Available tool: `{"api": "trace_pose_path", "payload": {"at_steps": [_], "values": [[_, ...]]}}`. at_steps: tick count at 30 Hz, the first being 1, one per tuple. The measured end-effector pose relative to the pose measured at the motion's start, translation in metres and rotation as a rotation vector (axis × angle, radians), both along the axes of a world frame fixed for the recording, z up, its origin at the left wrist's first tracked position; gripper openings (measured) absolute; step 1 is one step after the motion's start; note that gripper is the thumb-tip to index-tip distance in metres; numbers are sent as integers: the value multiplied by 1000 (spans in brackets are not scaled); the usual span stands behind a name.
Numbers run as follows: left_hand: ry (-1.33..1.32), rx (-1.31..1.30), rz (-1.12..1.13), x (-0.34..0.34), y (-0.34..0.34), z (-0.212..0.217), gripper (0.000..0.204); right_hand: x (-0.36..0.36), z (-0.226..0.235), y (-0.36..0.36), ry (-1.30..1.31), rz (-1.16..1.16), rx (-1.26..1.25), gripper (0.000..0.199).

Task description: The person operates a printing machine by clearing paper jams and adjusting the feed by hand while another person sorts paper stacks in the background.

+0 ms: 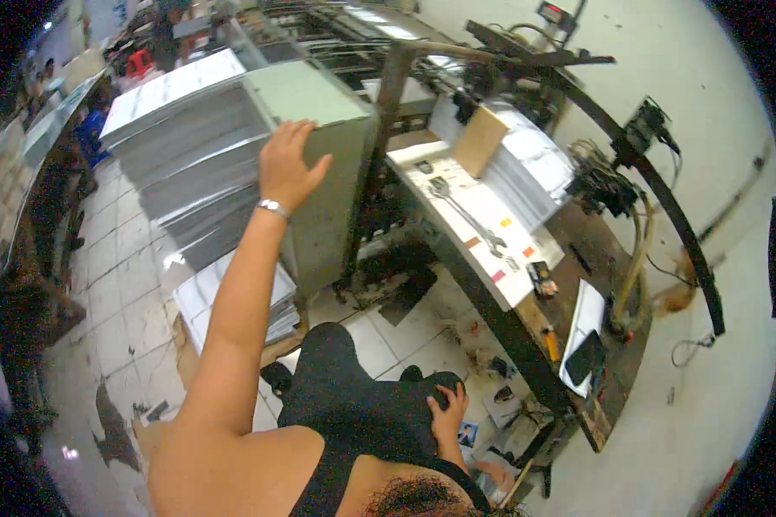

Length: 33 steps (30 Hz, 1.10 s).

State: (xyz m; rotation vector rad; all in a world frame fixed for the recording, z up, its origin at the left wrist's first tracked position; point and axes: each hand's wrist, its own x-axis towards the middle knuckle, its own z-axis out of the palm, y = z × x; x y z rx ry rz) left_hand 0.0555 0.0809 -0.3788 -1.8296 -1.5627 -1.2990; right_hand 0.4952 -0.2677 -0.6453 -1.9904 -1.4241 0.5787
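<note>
My left arm stretches forward, and my left hand (289, 168) is open with its thumb apart. It lies over the near corner of a pale green metal panel (336, 198), beside a tall stack of paper sheets (203, 159); whether the palm touches cannot be made out. My right hand (447, 418) rests with loosely bent fingers on my dark-clothed thigh (362, 396), holding nothing visible. A lower stack of white sheets (211, 293) stands near the floor below my left forearm.
To the right, a bench (457, 250) carries a spanner (474, 215), a wooden block (480, 142), a paper stack (535, 164) and a dark phone-like object (585, 358). A curved dark metal bar (677, 207) arches above it. Scraps litter the tiled floor (134, 284). Machinery fills the back.
</note>
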Motion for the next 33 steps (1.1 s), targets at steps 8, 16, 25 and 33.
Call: {"api": "trace_pose_path", "payload": {"at_steps": [8,16,25,33], "values": [[-30,-6,33,-1,-4,-4,66,7,-7,2,-22,38,-23,41],[-59,-7,-6,-5,-4,-4,61,2,-2,4,-8,27,-30,41],[-50,-9,16,-1,-6,-3,63,6,-8,2,-20,28,-18,44],[-60,1,10,-1,-5,-2,60,4,-4,4,-18,31,-20,43]]}}
